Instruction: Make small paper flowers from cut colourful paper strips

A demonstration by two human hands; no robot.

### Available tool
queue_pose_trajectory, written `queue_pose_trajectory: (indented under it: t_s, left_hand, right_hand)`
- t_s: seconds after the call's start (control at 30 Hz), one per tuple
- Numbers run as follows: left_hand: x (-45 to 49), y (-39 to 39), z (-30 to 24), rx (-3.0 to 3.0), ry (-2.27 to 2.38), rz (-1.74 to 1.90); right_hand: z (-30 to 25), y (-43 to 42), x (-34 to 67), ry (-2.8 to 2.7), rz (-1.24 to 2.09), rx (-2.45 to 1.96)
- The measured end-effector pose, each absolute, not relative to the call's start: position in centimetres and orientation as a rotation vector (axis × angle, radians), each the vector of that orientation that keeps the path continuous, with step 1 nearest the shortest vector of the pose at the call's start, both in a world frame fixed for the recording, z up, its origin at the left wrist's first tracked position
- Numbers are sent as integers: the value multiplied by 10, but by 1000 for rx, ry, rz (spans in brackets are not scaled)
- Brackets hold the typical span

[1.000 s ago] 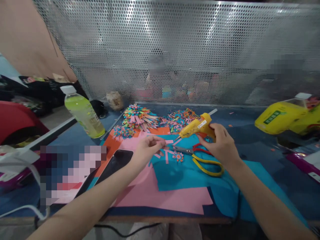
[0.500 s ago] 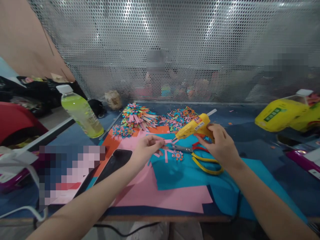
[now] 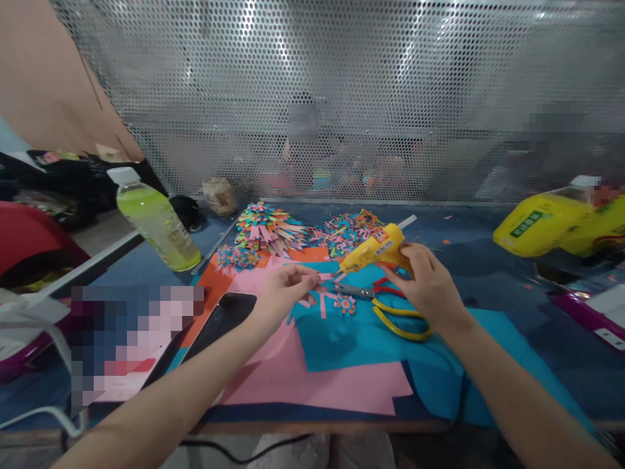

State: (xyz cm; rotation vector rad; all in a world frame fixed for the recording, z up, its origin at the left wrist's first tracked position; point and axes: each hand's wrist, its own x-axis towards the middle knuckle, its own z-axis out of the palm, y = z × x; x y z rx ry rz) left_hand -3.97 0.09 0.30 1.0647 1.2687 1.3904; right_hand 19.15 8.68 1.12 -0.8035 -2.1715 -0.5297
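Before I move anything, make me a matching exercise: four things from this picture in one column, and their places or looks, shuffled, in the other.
Things:
1. glue gun
2. scissors
3. phone
4. flower

Places and looks:
A. dark screen, beside the left forearm
B. small and round, with an orange ring
C. yellow, held in the right hand
D. one red handle and one yellow, lying over the blue paper

Right pairs: 1-C, 2-D, 3-A, 4-B.
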Motion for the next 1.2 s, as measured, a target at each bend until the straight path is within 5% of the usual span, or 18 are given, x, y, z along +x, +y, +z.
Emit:
queue_pose_trajectory:
  t_s: [0.57, 0.87, 0.97, 1.03, 1.2]
  left_hand:
    - [-41, 0, 1, 1088, 1212, 1340]
    - [-40, -2, 1, 1102, 1180, 1333]
    - [-40, -2, 1, 1103, 1184, 1338]
    - [-39, -2, 3, 1111, 1204, 1331]
    - [-35, -3, 6, 1162, 1270, 1308]
  right_hand:
    - [12, 88, 190, -2181, -558, -816]
    - [-5, 140, 219, -2029, -36, -1965]
    - [-3, 135, 217, -1934, -210, -2158]
    - [1, 122, 207, -2018, -365, -1911]
    - [2, 82, 170, -2554, 32, -992]
